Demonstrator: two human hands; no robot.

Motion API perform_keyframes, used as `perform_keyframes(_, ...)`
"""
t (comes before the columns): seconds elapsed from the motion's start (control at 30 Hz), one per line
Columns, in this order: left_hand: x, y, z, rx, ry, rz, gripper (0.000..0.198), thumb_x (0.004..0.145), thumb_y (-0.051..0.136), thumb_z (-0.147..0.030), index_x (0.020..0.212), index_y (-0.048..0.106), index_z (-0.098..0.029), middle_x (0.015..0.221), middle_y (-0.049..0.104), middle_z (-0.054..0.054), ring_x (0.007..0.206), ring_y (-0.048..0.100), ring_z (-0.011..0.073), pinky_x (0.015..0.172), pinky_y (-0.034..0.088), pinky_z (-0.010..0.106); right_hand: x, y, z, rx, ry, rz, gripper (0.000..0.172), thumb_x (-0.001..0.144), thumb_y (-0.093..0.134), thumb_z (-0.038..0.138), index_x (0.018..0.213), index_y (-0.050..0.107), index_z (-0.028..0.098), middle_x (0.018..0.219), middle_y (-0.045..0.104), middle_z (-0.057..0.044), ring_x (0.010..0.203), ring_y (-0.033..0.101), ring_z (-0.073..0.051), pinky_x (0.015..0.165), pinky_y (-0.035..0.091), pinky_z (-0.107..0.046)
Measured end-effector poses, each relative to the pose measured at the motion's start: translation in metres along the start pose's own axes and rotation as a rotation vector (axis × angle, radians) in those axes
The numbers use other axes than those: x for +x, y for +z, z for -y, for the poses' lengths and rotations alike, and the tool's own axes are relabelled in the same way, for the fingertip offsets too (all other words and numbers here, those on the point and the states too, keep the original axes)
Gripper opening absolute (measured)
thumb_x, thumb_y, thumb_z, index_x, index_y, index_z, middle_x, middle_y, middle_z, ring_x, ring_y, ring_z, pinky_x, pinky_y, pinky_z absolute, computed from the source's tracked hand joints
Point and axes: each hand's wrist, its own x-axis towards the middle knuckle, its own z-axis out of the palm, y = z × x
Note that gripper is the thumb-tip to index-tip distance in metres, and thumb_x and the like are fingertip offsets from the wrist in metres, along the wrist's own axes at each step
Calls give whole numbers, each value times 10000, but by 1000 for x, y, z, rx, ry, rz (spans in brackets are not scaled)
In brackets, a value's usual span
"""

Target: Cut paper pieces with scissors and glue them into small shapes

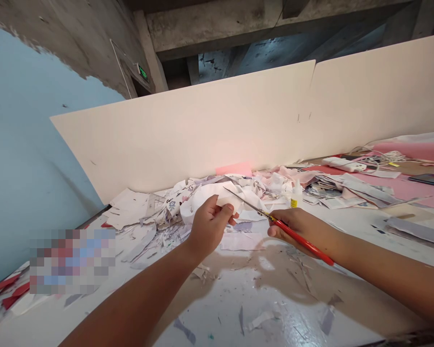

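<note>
Bench point(238, 296): white, strewn with paper scraps point(184, 331). Right hand point(302, 222): gripping red-handled scissors point(304, 242). Left hand point(211, 219): pinching white paper point(225, 196) above the bench, scissor blades alongside; contact cannot be told. Behind the hands: heap of crumpled paper point(175, 198), crowding the space. To its right: small yellow-labelled bottle point(295, 195), upright; piled paper strips point(329, 187); white power strip point(343, 164). Beyond: pale partition point(202, 132), closing off the bench's far side.

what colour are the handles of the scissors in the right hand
Red; the scissor handles show best in the head view.
</note>
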Motion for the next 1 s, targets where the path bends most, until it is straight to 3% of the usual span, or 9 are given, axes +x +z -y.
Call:
perform_keyframes(0.53, 1, -1, -2, -100, -29, -9, 205, 707, 546, -334, 812, 465, -178, 597, 581, -17, 563, 570, 120, 562, 421, 245, 0, 0, 1, -1, 32, -5, 409, 727, 442, 566, 548, 389, 202, 506, 393, 29, 464, 368, -118, 435, 267, -222)
perform_keyframes(0.77, 2, -2, -2, -112, -50, -9, 205, 700, 539, -378, 737, 475, -187, 506, 494, -56, 530, 557, 121, 580, 433, 258, -1, 1, 1, 38, 46, -21, 400, 719, 459, 553, 543, 409, 198, 490, 381, 32, 452, 348, -108, 429, 261, -219)
perform_keyframes(1.0, 4, -3, 2, -120, -58, -51, 266, 691, 539, -432, 816, 504, -200, 621, 525, -47, 509, 547, 98, 567, 433, 241, 1, 6, -5, 63, 25, 4, 392, 724, 447, 565, 581, 425, 201, 514, 399, 34, 472, 369, -117, 442, 280, -222)
